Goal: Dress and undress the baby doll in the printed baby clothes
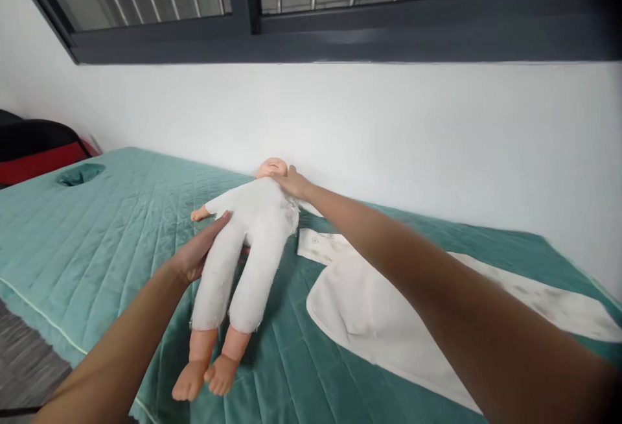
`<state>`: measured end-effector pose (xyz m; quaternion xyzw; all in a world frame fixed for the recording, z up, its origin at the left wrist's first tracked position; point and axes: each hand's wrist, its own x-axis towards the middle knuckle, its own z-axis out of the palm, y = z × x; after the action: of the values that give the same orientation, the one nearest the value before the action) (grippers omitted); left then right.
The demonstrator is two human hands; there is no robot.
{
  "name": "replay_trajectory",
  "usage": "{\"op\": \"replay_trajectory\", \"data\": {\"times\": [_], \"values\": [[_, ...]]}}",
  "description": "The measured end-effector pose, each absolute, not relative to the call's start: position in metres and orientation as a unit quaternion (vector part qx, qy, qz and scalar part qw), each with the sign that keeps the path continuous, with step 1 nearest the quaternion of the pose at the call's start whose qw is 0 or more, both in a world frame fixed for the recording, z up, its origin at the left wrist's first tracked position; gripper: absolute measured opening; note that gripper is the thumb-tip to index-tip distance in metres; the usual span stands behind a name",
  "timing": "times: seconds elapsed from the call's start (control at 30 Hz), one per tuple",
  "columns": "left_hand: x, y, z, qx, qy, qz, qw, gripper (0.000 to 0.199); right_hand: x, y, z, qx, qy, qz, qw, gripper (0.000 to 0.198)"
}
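A baby doll (253, 210) with a white cloth body and bare plastic hands and feet is tilted over the bed, its head toward the wall and its feet toward me. My left hand (199, 252) is wrapped round its hip and upper thigh, the thumb lying on top. At the neck and shoulder my right hand (293, 184) grips the doll, fingers partly hidden behind it. To the right, a white baby garment (359, 294) with a patterned sleeve lies spread out, partly covered by my right forearm.
A green quilted bed cover (131, 216) lies under everything, with a face hole (80, 174) at the far left. Behind it rises a white wall (389, 132) below a dark-framed, barred window (311, 38). A black and red object (41, 152) stands at the left edge.
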<state>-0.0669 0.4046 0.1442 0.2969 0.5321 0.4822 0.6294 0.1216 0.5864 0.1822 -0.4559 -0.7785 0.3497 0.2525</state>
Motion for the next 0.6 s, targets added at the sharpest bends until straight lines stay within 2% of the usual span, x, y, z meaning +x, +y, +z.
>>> {"op": "replay_trajectory", "data": {"times": [0.13, 0.2, 0.37, 0.47, 0.6], "values": [[-0.024, 0.382, 0.166, 0.306, 0.493, 0.46, 0.672, 0.05, 0.177, 0.561, 0.217, -0.494, -0.76, 0.343, 0.248, 0.09], [0.015, 0.369, 0.171, 0.339, 0.47, 0.472, 0.665, 0.055, 0.217, 0.542, 0.231, -0.518, -0.749, 0.331, 0.247, 0.093], [0.132, 0.345, 0.155, 0.423, 0.4, 0.49, 0.649, 0.072, 0.33, 0.482, 0.247, -0.437, -0.812, 0.316, 0.225, 0.047], [0.19, 0.338, 0.137, 0.438, 0.35, 0.467, 0.683, 0.074, 0.391, 0.455, 0.24, -0.452, -0.807, 0.305, 0.226, 0.04], [0.24, 0.335, 0.114, 0.448, 0.312, 0.444, 0.711, 0.074, 0.442, 0.446, 0.214, -0.525, -0.774, 0.286, 0.208, 0.041]]}}
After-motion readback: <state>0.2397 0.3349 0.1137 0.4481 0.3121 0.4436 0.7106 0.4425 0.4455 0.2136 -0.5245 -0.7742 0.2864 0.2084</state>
